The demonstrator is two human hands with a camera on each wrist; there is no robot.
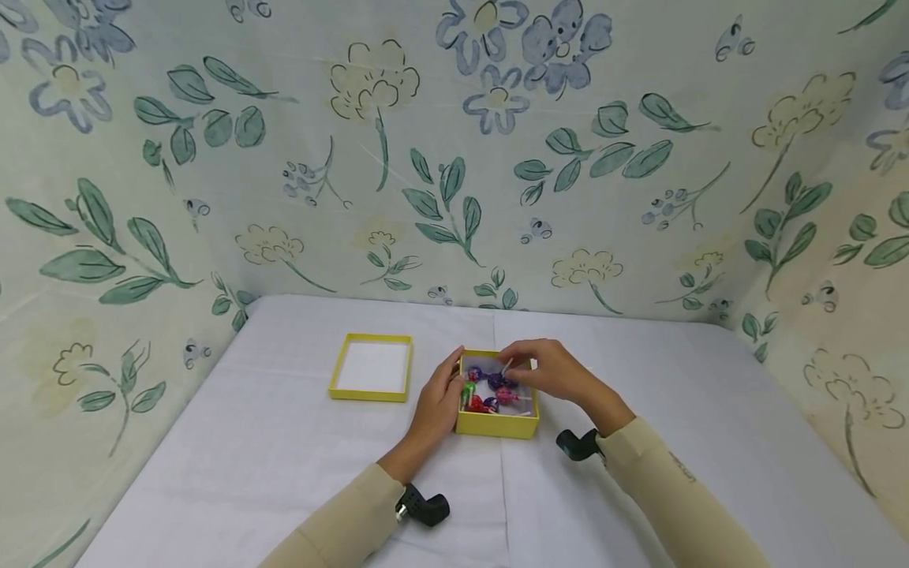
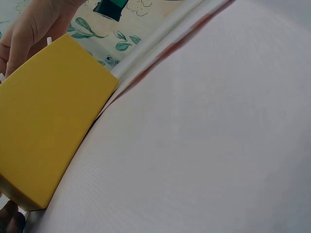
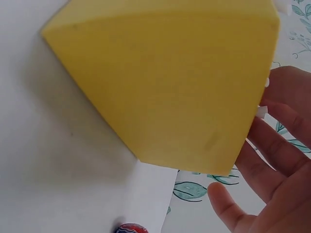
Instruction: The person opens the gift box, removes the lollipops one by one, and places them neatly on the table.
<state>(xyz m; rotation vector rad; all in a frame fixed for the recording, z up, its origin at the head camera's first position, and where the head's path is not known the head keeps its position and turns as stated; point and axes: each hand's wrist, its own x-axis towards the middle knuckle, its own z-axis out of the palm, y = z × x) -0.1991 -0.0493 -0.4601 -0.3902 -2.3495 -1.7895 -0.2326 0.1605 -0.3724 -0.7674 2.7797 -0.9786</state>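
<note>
A yellow open box (image 1: 497, 426) on the table holds several wrapped lollipops (image 1: 506, 394) in purple, red, pink and green, with white sticks. My left hand (image 1: 439, 398) grips the box's left side; its fingertips show dark at the lower left corner of the left wrist view. Over the far right part of the box, my right hand (image 1: 554, 369) reaches in from above, its fingers pinching a purple lollipop (image 1: 495, 382) beside a white stick. In the right wrist view, the box wall (image 3: 170, 92) hides the right fingertips.
The yellow-rimmed lid (image 1: 405, 371), white inside, lies left of the box. A round red and blue wrapped piece (image 3: 132, 228) shows at the bottom edge of the right wrist view. White cloth (image 1: 284, 473) covers the table; floral fabric (image 1: 454, 158) hangs behind.
</note>
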